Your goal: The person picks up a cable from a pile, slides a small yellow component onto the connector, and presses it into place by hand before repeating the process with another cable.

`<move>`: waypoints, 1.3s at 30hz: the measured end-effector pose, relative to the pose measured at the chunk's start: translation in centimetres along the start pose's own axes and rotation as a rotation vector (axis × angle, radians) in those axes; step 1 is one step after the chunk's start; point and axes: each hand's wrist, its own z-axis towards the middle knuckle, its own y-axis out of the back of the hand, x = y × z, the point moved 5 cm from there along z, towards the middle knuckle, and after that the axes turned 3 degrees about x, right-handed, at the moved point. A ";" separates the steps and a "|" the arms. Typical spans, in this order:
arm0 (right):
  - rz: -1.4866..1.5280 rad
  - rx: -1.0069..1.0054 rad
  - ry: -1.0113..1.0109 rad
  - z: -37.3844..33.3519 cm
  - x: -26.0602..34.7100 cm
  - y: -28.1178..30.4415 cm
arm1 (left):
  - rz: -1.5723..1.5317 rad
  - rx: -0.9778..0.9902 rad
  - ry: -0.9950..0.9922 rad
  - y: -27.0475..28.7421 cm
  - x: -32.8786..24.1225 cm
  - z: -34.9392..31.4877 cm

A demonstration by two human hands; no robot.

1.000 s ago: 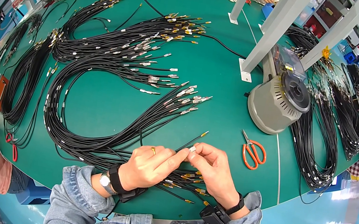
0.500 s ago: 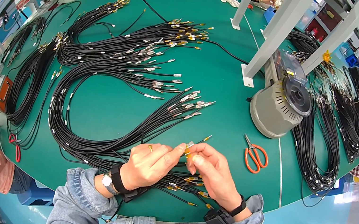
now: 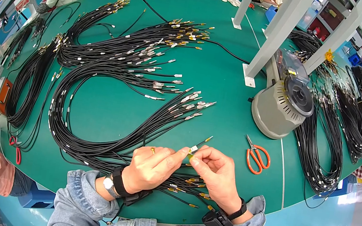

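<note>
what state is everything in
left hand: pinching black cable
right hand: fingertips near white tag, grip unclear
black cable: held
white tag: at the fingertips
orange-handled cutters: lying, handles spread
cable bundle: curved, ends fanned out
grey machine: upright, power unclear

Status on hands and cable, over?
Left hand pinching black cable. Right hand at white tag. Orange-handled tool lies right, clear of both.

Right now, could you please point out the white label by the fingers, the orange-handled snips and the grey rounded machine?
White label point(image 3: 193, 148): head view, on its visible face.
Orange-handled snips point(image 3: 253, 148): head view, on the pivot below the blades.
Grey rounded machine point(image 3: 268, 115): head view, on the side of its body.
</note>
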 end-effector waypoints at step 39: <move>0.064 0.029 -0.007 0.1 -0.9 0.3 | 0.003 0.000 -0.034 -0.2 -0.4 -0.2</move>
